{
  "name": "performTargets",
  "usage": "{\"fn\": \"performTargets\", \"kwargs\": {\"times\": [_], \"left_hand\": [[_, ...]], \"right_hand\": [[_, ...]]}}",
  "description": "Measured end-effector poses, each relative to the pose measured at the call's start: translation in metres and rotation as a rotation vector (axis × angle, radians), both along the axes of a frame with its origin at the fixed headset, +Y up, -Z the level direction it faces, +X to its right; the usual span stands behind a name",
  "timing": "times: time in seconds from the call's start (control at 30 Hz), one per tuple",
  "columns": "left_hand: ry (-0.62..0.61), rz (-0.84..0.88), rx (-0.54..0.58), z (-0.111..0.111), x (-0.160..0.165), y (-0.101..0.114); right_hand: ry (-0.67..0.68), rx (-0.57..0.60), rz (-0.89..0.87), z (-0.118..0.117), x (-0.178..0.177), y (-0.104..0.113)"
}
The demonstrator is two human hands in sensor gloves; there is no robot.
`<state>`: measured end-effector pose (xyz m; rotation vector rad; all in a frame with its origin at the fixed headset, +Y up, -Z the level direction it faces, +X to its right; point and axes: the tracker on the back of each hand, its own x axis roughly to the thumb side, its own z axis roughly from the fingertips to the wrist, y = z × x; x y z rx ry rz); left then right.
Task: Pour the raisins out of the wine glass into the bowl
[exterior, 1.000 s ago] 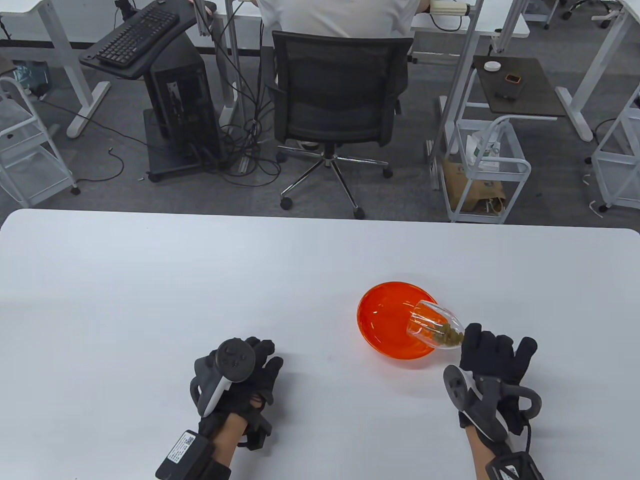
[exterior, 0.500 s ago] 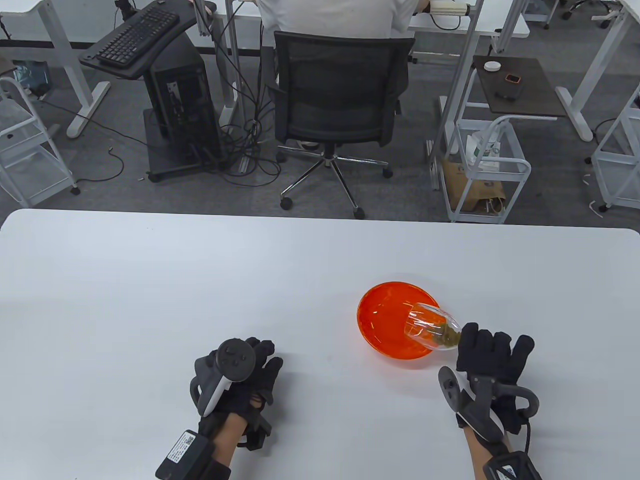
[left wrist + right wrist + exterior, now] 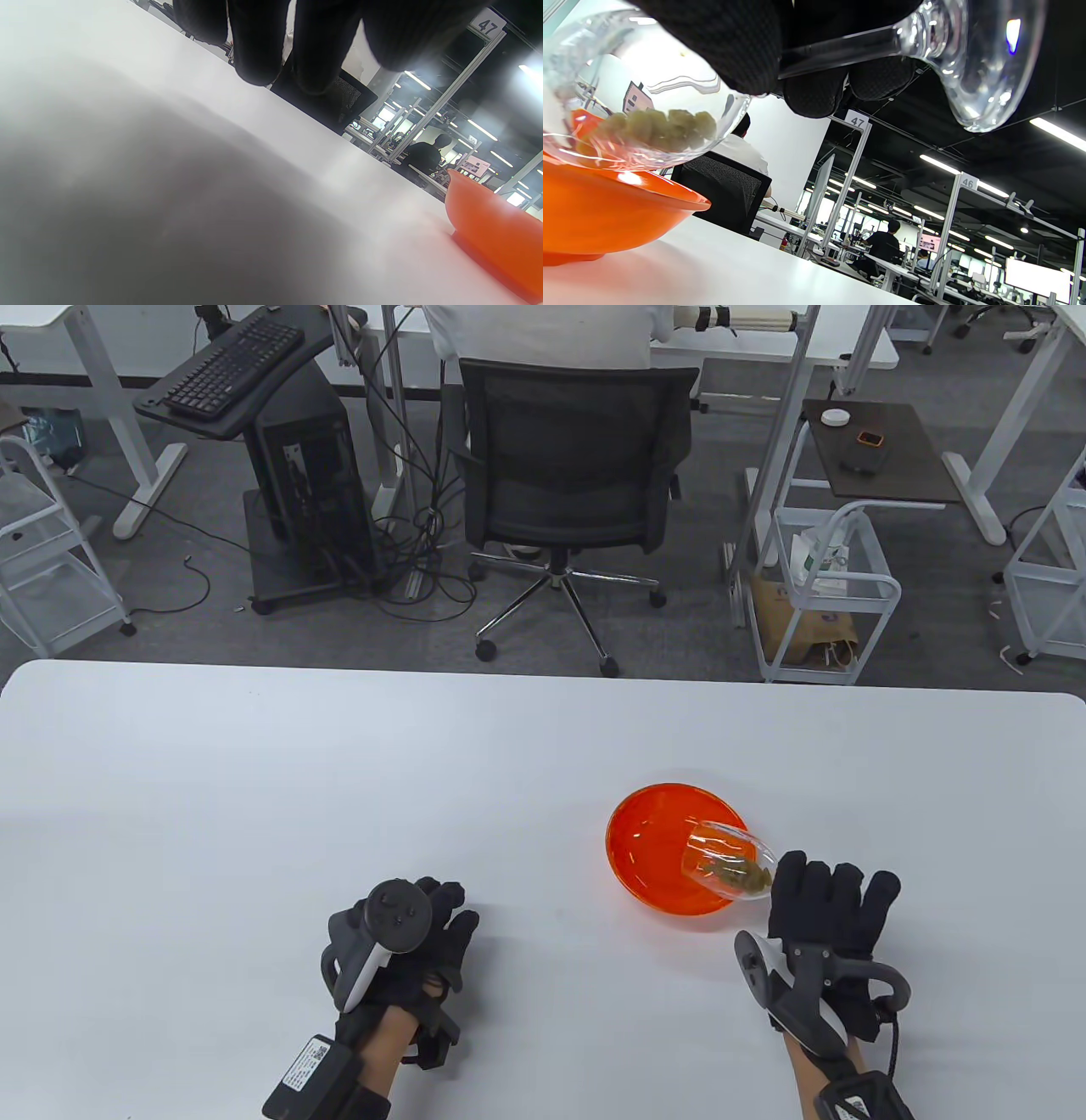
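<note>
my right hand (image 3: 827, 899) grips the wine glass (image 3: 728, 865) by its stem, fingers wrapped around it, tipping it on its side with the mouth over the near right rim of the orange bowl (image 3: 653, 848). the raisins (image 3: 742, 875) sit heaped inside the tilted glass. the bowl stands on the table (image 3: 254, 780) toward its near right part. my left hand (image 3: 399, 942) rests on the table near the near edge, holding nothing, fingers loosely curled.

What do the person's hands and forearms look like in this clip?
Both hands wear black knit gloves. The left hand carries a dark grey tracker with a round button face and a white handle. The right hand carries a matching tracker with a ring-shaped loop and a black cable. Forearms are bare, with black labelled wrist modules.
</note>
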<state>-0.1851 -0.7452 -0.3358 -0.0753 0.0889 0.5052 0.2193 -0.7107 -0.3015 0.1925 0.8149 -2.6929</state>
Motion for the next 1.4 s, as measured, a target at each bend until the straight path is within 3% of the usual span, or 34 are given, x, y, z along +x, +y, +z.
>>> {"fn": "performTargets", "kwargs": {"times": [1.4], "left_hand": [[-0.002, 0.011, 0.005, -0.001, -0.003, -0.001]], "right_hand": [[0.011, 0.083, 0.173, 0.005, -0.022, 0.004]]}}
